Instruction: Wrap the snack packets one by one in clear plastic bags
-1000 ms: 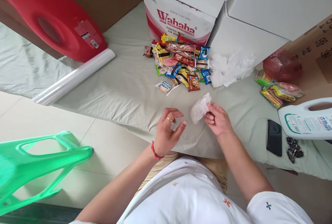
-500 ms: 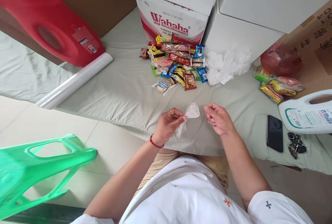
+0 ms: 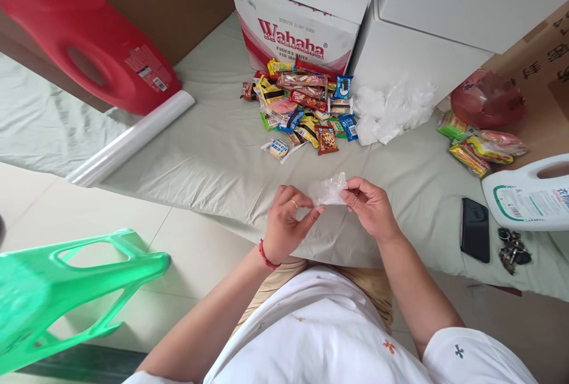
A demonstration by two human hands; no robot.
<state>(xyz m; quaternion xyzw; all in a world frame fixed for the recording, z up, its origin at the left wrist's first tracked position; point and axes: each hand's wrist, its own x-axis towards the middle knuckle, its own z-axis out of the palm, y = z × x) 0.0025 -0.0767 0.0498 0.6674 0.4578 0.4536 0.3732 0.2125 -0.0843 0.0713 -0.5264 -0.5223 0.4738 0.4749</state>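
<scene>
A small crumpled clear plastic bag (image 3: 329, 191) is stretched between my two hands, just above the front of the cloth-covered surface. My right hand (image 3: 371, 206) pinches its right end between thumb and fingers. At the bag's left end, the thumb and index finger of my left hand (image 3: 291, 218) close on its edge, partly hidden. Beyond the hands lies a pile of wrapped snacks (image 3: 306, 99). Beside that pile, on its right, sits a heap of similar clear plastic bags (image 3: 391, 111).
A plastic-film roll (image 3: 133, 138) and a red jug (image 3: 111, 58) lie at left. Behind the snacks stands a Wahaha carton (image 3: 293, 28). Rightward are a phone (image 3: 475, 230), keys (image 3: 513, 250) and a white jug (image 3: 528, 194). A green stool (image 3: 80, 289) stands on the floor.
My right hand, apart from the bag before, has moved left and taken hold of its right end. The bag now spreads sideways between both hands instead of hanging from the left one.
</scene>
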